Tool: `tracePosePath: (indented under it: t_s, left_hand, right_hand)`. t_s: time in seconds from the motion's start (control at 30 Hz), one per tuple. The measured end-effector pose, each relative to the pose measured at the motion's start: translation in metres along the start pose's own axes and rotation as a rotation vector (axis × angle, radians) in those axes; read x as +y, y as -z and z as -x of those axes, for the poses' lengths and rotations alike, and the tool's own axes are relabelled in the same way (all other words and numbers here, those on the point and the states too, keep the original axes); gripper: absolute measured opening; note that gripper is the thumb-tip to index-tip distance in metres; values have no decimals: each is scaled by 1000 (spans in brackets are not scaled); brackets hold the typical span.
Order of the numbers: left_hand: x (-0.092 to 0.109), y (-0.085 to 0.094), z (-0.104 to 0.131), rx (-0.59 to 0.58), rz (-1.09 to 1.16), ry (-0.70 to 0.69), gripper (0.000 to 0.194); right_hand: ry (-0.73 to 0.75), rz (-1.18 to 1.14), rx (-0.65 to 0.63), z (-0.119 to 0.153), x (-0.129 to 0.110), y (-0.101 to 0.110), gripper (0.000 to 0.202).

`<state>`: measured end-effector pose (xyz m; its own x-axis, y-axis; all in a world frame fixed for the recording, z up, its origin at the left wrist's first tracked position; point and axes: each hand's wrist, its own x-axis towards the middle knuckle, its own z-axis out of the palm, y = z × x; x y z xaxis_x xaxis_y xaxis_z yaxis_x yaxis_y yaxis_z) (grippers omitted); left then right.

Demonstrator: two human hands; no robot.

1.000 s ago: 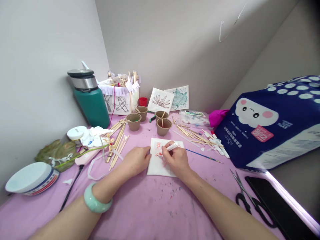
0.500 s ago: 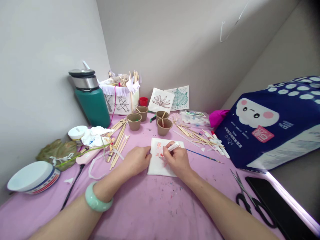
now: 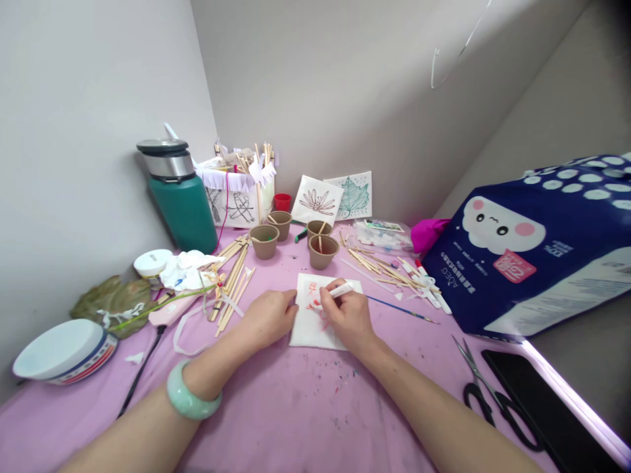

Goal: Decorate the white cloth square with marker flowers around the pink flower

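Note:
A white marker (image 3: 342, 289) with a red tip is pinched in my right hand (image 3: 346, 314). Its tip meets a white square panel (image 3: 309, 332) that lies flat in front of me and bears red-orange line drawing. Part of the drawing is covered by my right hand. My left hand (image 3: 270, 316), fingers curled together, grips the panel at its left edge; the fingertips are partly hidden. Just behind the panel stands a brown cup (image 3: 323, 255) with a stick in it. To the right lies a thin blue paintbrush (image 3: 401, 309).
Scissors (image 3: 477, 374) and a black phone (image 3: 537, 401) lie at right, below a big blue bag (image 3: 473, 276). Wooden sticks (image 3: 377, 266) and markers (image 3: 434, 289) are scattered nearby. A green bottle (image 3: 180, 207), white bowl (image 3: 62, 351) and dried leaf (image 3: 108, 299) stand left.
My right hand with the marker has shifted very slightly on the panel, and more red shows near the tip. My left hand keeps its place at the edge.

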<state>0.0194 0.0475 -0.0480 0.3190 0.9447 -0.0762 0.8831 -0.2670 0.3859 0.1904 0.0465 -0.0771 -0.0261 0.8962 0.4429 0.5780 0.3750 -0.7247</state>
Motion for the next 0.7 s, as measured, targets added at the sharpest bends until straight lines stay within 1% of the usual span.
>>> tracePosePath:
  t_s: [0.13, 0.43, 0.7]
  left_hand:
    - [-1, -1, 0, 3, -4, -6, 29]
    - [-1, -2, -1, 13, -8, -9, 29]
    - [-1, -3, -1, 16, -14, -13, 29]
  right_hand:
    - [29, -2, -4, 0, 0, -1, 27]
    - [40, -14, -27, 0, 3, -4, 26]
    - [2, -69, -65, -1, 6, -7, 27]
